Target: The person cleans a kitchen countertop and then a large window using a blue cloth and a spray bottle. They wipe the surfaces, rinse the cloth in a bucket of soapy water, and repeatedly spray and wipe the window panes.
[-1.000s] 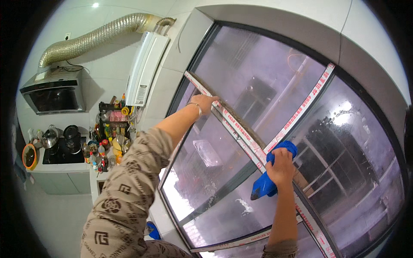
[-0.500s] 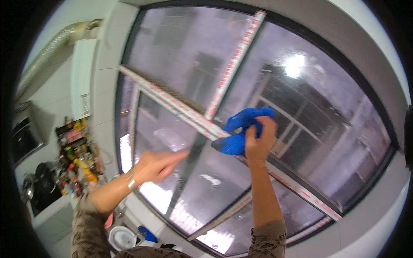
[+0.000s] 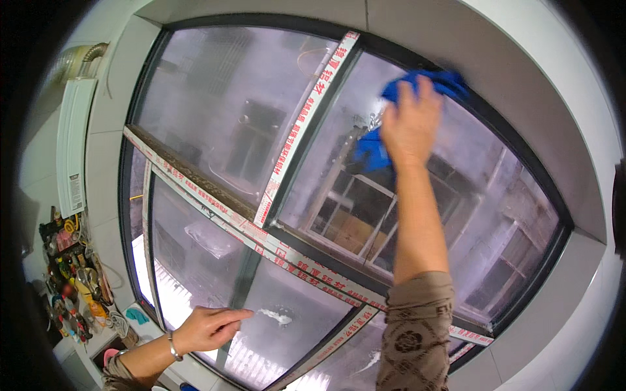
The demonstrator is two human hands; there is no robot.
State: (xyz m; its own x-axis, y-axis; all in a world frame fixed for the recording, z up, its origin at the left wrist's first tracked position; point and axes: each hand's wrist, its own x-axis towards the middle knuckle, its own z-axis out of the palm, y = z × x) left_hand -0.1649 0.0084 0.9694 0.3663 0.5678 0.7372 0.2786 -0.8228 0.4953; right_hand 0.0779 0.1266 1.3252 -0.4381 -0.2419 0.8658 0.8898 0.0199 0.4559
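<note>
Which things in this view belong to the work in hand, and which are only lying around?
In use:
blue cloth, gripped by the right hand
upper-right window pane, behind the cloth

Just nearby:
cluster of kitchen items, at lower left
teal item, near that cluster
white wall unit

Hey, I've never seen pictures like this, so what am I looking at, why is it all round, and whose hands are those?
There's no machine here, just a person's two bare hands. The camera is worn on their head and looks down; its wide fisheye lens makes the picture round and bends straight edges. Ahead is a large, dark-framed window. The right hand holds a blue cloth at the upper right part of it; whether the cloth touches the glass is hard to tell. The left hand seems to hold nothing, its index finger extended in front of the lower glass. At the left edge stand bottles and other small kitchen things.
</note>
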